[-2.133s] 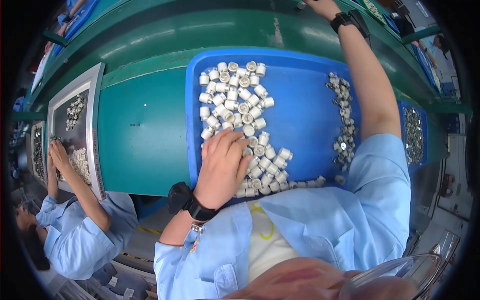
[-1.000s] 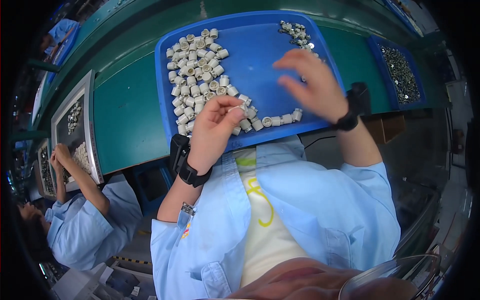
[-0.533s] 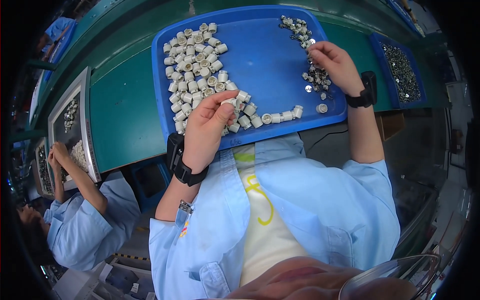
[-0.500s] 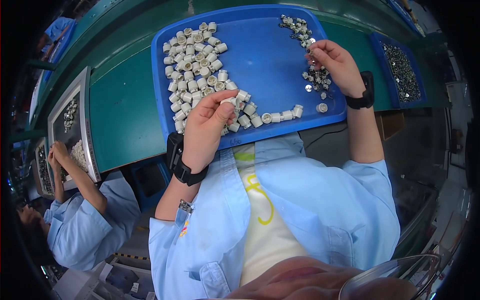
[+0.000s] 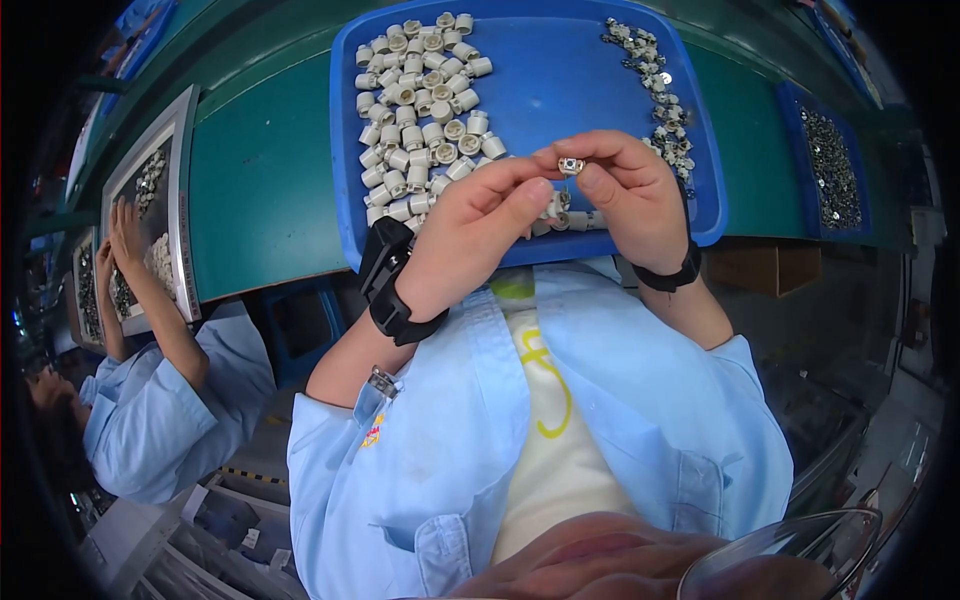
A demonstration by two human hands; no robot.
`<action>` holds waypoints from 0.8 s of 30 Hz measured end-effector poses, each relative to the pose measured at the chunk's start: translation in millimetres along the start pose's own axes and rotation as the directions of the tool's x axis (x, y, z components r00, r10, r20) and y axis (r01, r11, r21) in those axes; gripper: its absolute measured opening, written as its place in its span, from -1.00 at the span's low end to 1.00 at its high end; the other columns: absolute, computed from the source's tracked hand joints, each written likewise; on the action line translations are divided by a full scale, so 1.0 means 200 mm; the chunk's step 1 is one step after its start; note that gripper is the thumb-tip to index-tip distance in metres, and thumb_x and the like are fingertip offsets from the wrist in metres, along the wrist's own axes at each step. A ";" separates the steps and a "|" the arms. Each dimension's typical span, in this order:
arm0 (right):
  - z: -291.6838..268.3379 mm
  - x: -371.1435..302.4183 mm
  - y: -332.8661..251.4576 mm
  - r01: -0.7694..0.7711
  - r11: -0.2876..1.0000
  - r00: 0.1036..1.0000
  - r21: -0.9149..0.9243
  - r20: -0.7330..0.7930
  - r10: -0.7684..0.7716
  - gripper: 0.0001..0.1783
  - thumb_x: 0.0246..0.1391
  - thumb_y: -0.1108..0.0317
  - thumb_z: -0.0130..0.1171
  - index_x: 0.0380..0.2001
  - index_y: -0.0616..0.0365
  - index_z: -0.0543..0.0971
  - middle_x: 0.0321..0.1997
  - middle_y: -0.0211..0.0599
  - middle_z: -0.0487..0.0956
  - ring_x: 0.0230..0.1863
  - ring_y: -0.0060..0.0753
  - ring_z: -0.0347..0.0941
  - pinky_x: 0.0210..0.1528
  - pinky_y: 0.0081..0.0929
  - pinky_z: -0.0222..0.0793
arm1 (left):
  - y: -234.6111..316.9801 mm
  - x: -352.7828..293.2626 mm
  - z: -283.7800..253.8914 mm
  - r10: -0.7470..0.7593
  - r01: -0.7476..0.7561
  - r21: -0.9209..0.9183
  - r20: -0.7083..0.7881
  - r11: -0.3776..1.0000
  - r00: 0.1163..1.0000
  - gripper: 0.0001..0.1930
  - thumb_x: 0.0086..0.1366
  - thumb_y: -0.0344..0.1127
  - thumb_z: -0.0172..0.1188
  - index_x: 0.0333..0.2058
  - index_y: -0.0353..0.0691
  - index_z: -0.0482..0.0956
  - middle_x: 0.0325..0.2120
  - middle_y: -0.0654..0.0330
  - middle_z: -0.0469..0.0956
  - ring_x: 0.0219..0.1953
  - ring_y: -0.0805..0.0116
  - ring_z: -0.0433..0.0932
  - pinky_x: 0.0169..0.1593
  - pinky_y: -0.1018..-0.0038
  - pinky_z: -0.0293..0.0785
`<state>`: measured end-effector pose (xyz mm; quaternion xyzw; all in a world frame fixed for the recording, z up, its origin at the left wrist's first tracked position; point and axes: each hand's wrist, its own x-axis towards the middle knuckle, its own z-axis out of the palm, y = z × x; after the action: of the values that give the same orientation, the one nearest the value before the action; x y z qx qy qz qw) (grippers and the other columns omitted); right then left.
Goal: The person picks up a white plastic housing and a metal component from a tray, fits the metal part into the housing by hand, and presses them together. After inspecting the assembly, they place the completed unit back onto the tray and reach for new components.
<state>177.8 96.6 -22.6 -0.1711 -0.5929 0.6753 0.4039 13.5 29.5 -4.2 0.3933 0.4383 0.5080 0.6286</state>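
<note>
My left hand [image 5: 485,212] is closed over the near part of the blue tray [image 5: 540,75], gripping a white cylindrical fitting [image 5: 551,207] that its fingers partly cover. Thumb and forefinger of my right hand [image 5: 632,190] pinch a small metal clip-like part [image 5: 571,166] just above that fitting. The two hands are close together, fingertips almost touching. Many loose white fittings [image 5: 415,100] are heaped along the tray's left side. Small metal parts [image 5: 665,100] lie scattered along its right side. Behind my hands, a row of fittings [image 5: 585,220] by the near rim is partly hidden.
The tray rests on a green bench [image 5: 255,190]. A smaller blue bin [image 5: 830,165] of metal parts stands at the right, with a cardboard box [image 5: 765,268] below the bench edge. At left, a co-worker's hands [image 5: 120,245] are over a silver-framed tray [image 5: 183,200].
My right hand has come from the metal parts at the tray's right to the middle, bringing one part. My left hand has shifted right to meet it, with the white fitting.
</note>
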 end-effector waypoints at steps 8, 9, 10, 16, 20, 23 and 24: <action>0.03 0.02 0.03 0.068 0.997 0.997 0.021 0.028 -0.068 -0.73 0.04 0.43 0.09 -0.17 0.27 0.43 -0.07 -0.21 0.38 -0.02 -0.43 0.31 0.05 -0.51 0.20 | -0.02 0.01 -0.03 -0.004 0.003 0.026 0.067 1.000 0.998 -0.74 0.27 -0.29 0.03 -0.16 -0.32 0.49 -0.43 0.33 0.49 -0.40 0.66 0.38 -0.33 0.70 0.32; 0.04 0.02 0.03 0.107 0.994 0.994 -0.030 0.025 -0.107 -0.74 0.03 0.43 0.10 -0.18 0.27 0.44 -0.07 -0.21 0.36 -0.02 -0.44 0.29 0.05 -0.52 0.19 | -0.02 0.00 -0.03 -0.005 0.003 0.024 0.066 1.000 0.998 -0.74 0.27 -0.29 0.03 -0.16 -0.32 0.49 -0.43 0.33 0.49 -0.40 0.66 0.38 -0.33 0.70 0.32; 0.04 0.02 0.03 0.105 0.994 0.994 -0.031 0.027 -0.104 -0.74 0.03 0.43 0.10 -0.18 0.27 0.44 -0.07 -0.21 0.36 -0.02 -0.44 0.29 0.05 -0.52 0.19 | -0.02 0.00 -0.02 0.020 -0.019 -0.010 0.064 1.000 0.998 -0.75 0.26 -0.30 0.03 -0.16 -0.32 0.49 -0.43 0.32 0.49 -0.40 0.65 0.38 -0.32 0.70 0.32; 0.06 0.01 0.01 0.146 0.976 0.989 -0.163 0.036 -0.142 -0.74 0.01 0.49 0.11 -0.18 0.25 0.48 -0.13 -0.28 0.37 -0.07 -0.47 0.28 -0.02 -0.56 0.20 | -0.06 -0.02 -0.03 0.146 -0.145 0.021 -0.002 0.989 0.989 -0.77 0.25 -0.35 0.06 -0.16 -0.34 0.48 -0.41 0.31 0.49 -0.38 0.64 0.39 -0.29 0.69 0.35; 0.07 0.01 0.02 0.198 0.952 0.980 -0.233 0.029 -0.197 -0.75 -0.03 0.50 0.13 -0.20 0.23 0.51 -0.12 -0.27 0.37 -0.08 -0.45 0.29 -0.01 -0.55 0.17 | -0.05 -0.02 -0.04 0.139 -0.138 -0.049 0.025 0.989 0.990 -0.78 0.25 -0.35 0.06 -0.18 -0.34 0.49 -0.39 0.30 0.48 -0.37 0.63 0.40 -0.28 0.69 0.35; 0.09 0.01 0.02 0.202 0.957 0.979 -0.209 0.029 -0.201 -0.74 -0.05 0.51 0.14 -0.21 0.23 0.51 -0.12 -0.26 0.38 -0.07 -0.44 0.28 0.01 -0.55 0.15 | -0.06 -0.02 -0.05 0.150 -0.144 -0.115 0.050 0.983 0.987 -0.78 0.25 -0.36 0.06 -0.19 -0.35 0.49 -0.38 0.31 0.48 -0.36 0.64 0.40 -0.27 0.69 0.35; 0.09 0.01 0.01 0.189 0.965 0.982 -0.183 0.031 -0.187 -0.73 -0.05 0.52 0.15 -0.20 0.23 0.51 -0.13 -0.26 0.38 -0.06 -0.44 0.28 0.02 -0.54 0.13 | -0.06 -0.02 -0.05 0.157 -0.147 -0.148 0.062 0.978 0.986 -0.79 0.25 -0.36 0.06 -0.19 -0.35 0.48 -0.37 0.31 0.48 -0.36 0.64 0.40 -0.27 0.69 0.35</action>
<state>162.7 85.5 -19.2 -0.1466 -0.6695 0.5769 0.4445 6.7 24.2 -18.1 0.3980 0.3463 0.5698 0.6301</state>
